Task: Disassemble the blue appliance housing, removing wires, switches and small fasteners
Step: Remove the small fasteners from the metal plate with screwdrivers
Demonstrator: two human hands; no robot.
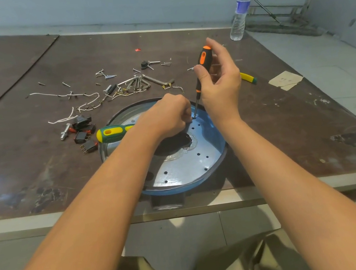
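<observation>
Right grip [218, 82] clamped on screwdriver [202, 60], tip inside housing [208, 135]. Left grip [167, 115] curled beside tip; hold unclear.

the dark tabletop [25, 132] is carrying the blue housing [210, 144], loose screws [105, 74], white wires [54, 94], black switches [84, 133], hex keys [140, 82] and a water bottle [240, 13].

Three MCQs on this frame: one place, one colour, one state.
1. Where is the water bottle? A. far right of the table B. on the floor C. beside the switches
2. Handle colour of the screwdriver in the right hand? A. green-yellow B. black-orange C. red
3. That screwdriver's tip is: A. in the air B. flat on the table C. down on the blue housing
1 A, stands at the far right edge; 2 B, orange on black grip; 3 C, tip meets the housing.
</observation>
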